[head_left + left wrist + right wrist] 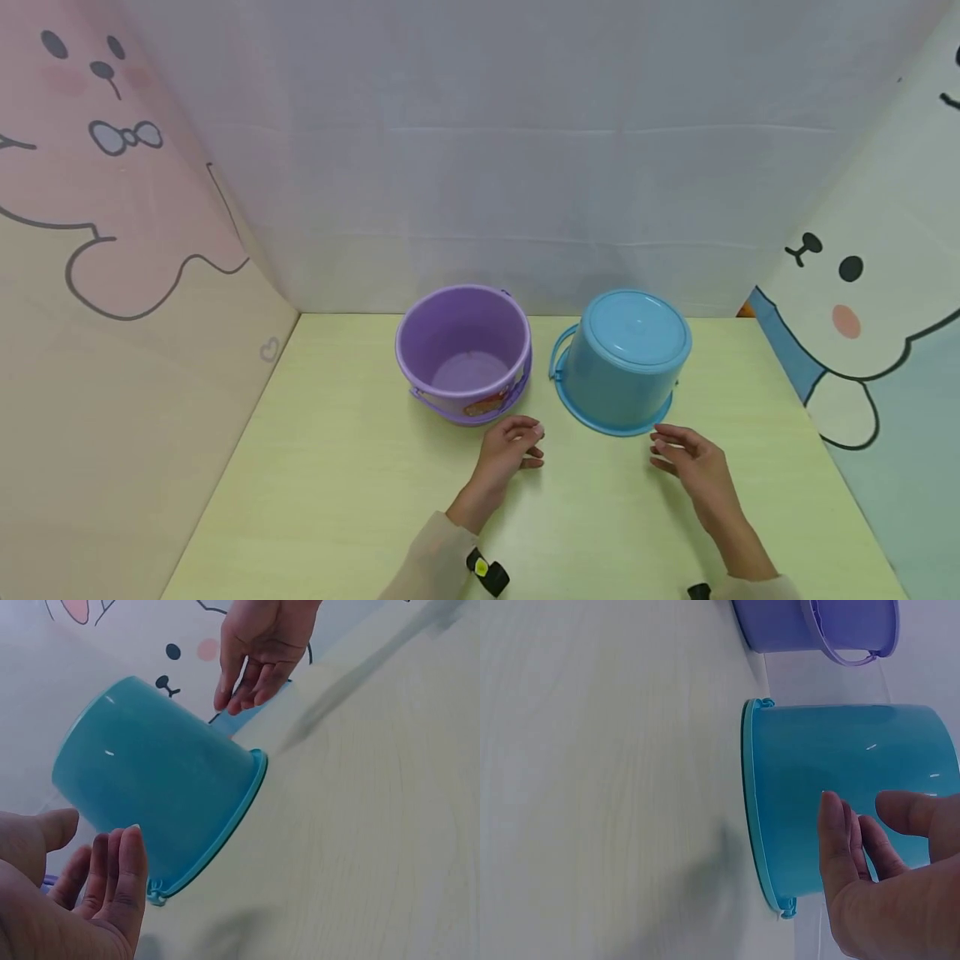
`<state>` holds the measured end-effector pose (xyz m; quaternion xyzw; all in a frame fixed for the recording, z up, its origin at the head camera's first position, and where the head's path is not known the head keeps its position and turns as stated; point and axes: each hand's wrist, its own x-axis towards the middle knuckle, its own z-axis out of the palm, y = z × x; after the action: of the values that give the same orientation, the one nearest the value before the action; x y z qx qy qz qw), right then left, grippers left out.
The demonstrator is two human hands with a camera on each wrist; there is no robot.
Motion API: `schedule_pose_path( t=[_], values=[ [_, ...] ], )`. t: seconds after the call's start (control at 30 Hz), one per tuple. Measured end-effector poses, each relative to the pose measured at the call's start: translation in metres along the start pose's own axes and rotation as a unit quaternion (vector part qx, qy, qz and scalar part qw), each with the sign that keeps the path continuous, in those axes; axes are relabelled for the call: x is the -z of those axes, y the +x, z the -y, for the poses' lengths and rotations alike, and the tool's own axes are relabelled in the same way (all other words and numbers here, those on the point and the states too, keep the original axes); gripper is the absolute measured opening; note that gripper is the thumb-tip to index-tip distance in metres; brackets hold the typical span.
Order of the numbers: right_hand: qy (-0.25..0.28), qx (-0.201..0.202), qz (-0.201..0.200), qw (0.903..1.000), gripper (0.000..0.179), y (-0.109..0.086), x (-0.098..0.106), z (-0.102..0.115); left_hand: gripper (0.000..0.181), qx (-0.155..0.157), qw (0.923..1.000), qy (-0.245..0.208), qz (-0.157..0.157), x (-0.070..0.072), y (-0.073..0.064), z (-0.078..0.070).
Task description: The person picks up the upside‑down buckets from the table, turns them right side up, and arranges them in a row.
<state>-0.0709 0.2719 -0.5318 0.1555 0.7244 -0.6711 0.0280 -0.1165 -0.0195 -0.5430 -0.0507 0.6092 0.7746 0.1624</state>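
A blue bucket (626, 375) stands upside down on the table, its rim down and its handle out to the left. To its left a purple bucket (462, 342) stands upright with its mouth up and a sticker on its front. My left hand (506, 454) hovers in front of the gap between the two buckets, fingers loosely bent and holding nothing. Close to the blue bucket's front right rim is my right hand (693, 471), likewise with relaxed fingers and nothing in them. The right wrist view shows its fingers (838, 840) overlapping the blue bucket's side.
The pale yellow table (337, 492) ends at a white cloth wall (487, 167) behind the buckets. Panels with cartoon bears stand along both sides. A dark band with a yellow mark (482, 568) sits at the left sleeve.
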Motion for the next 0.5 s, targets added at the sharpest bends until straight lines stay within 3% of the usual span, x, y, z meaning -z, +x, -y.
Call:
schedule_pose_path(
  t=[0.5],
  values=[
    [-0.038, -0.004, -0.021, 0.999, 0.04, 0.01, 0.014, -0.006, 0.029, -0.008, 0.9987, 0.048, -0.014, -0.021, 0.024, 0.002]
  ],
)
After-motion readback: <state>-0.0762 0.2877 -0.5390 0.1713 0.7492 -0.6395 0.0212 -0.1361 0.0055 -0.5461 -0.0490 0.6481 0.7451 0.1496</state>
